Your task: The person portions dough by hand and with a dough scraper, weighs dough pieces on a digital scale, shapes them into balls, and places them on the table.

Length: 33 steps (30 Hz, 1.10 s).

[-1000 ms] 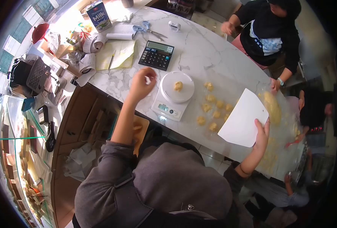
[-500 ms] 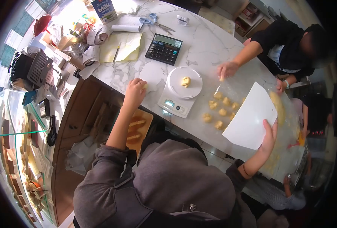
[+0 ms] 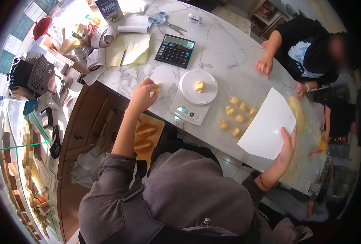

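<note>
My left hand (image 3: 143, 95) is over the counter, left of the scale, its fingers closed on a small dough piece (image 3: 157, 87). A white kitchen scale (image 3: 190, 110) with a lit display carries one dough lump (image 3: 199, 86) on its round plate. My right hand (image 3: 286, 147) grips the lower right edge of a white flat scraper (image 3: 268, 127), tilted over the counter. Several dough lumps (image 3: 239, 118) lie between scale and scraper, some partly behind the scraper. A larger dough mass (image 3: 296, 110) lies to the scraper's right.
A calculator (image 3: 175, 51), scissors (image 3: 167, 23), a white timer (image 3: 195, 19), yellow paper (image 3: 128, 49) and a milk carton (image 3: 109, 11) stand or lie farther back. A co-worker (image 3: 306, 53) leans at the far edge, one hand over the counter. An orange tray (image 3: 148, 136) is below my left forearm.
My left hand has moved down and slightly left, and a dough piece now shows at its fingertips. The co-worker's hand reached over the counter, then drew back. The view has shifted slightly.
</note>
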Each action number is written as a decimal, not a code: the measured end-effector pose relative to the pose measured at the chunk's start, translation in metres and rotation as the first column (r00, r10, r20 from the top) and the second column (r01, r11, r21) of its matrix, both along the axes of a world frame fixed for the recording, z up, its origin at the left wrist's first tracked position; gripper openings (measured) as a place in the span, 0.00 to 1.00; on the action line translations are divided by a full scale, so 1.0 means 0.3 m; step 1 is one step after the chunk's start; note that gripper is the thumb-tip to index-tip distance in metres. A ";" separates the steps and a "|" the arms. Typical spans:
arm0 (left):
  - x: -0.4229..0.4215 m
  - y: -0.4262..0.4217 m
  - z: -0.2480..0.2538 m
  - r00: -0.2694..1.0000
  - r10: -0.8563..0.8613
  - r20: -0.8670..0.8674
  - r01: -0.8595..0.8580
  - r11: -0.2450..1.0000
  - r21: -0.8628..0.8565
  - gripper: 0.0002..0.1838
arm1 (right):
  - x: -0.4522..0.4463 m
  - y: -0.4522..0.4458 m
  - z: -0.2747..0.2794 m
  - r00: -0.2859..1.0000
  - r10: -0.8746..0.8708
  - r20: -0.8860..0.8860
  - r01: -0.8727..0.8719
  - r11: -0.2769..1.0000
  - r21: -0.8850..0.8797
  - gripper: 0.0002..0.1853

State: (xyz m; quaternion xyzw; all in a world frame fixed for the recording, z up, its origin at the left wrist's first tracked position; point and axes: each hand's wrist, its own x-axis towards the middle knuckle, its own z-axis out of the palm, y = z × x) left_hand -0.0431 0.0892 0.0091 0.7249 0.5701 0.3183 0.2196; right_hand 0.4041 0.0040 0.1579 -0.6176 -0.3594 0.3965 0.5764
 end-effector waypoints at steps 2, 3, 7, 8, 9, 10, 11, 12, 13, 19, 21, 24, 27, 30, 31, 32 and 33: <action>0.019 0.004 -0.028 0.997 0.078 -0.017 -0.079 0.992 -0.096 0.12 | -0.012 0.003 -0.002 1.000 0.009 -0.002 -0.009 1.000 0.000 0.30; 0.036 0.006 -0.021 0.993 0.115 -0.029 -0.118 0.983 -0.142 0.12 | -0.017 0.006 -0.003 1.000 0.011 -0.001 -0.011 1.000 -0.002 0.30; 0.052 -0.001 0.028 0.957 0.181 -0.228 -0.159 0.981 0.111 0.09 | -0.031 0.007 -0.008 1.000 0.019 0.002 -0.019 1.000 -0.011 0.30; 0.057 -0.009 0.038 0.947 0.215 -0.240 -0.160 0.960 0.230 0.09 | -0.033 0.007 -0.009 1.000 0.022 0.009 -0.022 1.000 -0.012 0.30; 0.058 -0.014 0.042 0.936 0.251 -0.247 -0.157 0.926 0.344 0.09 | -0.036 0.005 -0.009 1.000 0.025 0.016 -0.025 1.000 -0.012 0.30; 0.050 -0.013 0.023 0.962 0.211 -0.174 -0.161 0.951 0.264 0.09 | -0.041 0.004 -0.009 0.999 0.029 0.023 -0.029 1.000 -0.013 0.30; 0.033 -0.015 -0.013 0.979 0.178 -0.097 -0.158 0.971 0.181 0.10 | -0.050 0.006 -0.010 0.999 0.039 0.011 -0.038 0.999 -0.015 0.30; 0.025 -0.019 -0.016 0.988 0.151 -0.016 -0.149 0.984 0.098 0.11 | -0.063 0.011 -0.013 0.999 0.050 -0.001 -0.050 0.999 -0.018 0.30; 0.019 -0.027 -0.018 0.990 0.140 0.029 -0.141 0.989 0.043 0.13 | -0.083 0.020 -0.013 0.998 0.061 -0.013 -0.061 0.998 -0.019 0.30; 0.021 -0.064 -0.037 0.947 0.228 0.224 -0.227 0.973 -0.032 0.16 | -0.493 0.204 -0.067 0.802 0.539 0.257 -0.549 0.835 -0.039 0.28; 0.031 -0.065 -0.038 0.919 0.299 0.256 -0.293 0.954 -0.064 0.16 | -0.679 0.274 -0.096 0.643 0.565 0.517 -0.625 0.777 -0.073 0.29; 0.017 -0.066 -0.061 0.944 0.266 0.195 -0.273 0.962 0.007 0.15 | -0.879 0.355 -0.188 0.457 0.645 0.612 -0.657 0.709 -0.256 0.33; 0.009 -0.069 -0.065 0.943 0.250 0.219 -0.270 0.961 0.065 0.14 | -0.960 0.382 -0.217 0.307 0.746 0.590 -0.648 0.619 -0.445 0.34; 0.009 -0.082 -0.047 0.936 0.273 0.223 -0.285 0.958 0.024 0.14 | -0.990 0.368 -0.222 0.285 0.741 0.608 -0.656 0.613 -0.440 0.34; 0.008 -0.085 -0.043 0.937 0.266 0.228 -0.280 0.959 0.031 0.14 | -0.999 0.362 -0.227 0.272 0.739 0.616 -0.641 0.616 -0.457 0.34; 0.009 -0.086 -0.044 0.942 0.250 0.226 -0.267 0.962 0.050 0.13 | -1.008 0.359 -0.233 0.261 0.736 0.625 -0.624 0.623 -0.472 0.34; 0.010 -0.084 -0.044 0.947 0.232 0.223 -0.253 0.965 0.069 0.13 | -1.021 0.356 -0.224 0.251 0.730 0.635 -0.606 0.630 -0.485 0.34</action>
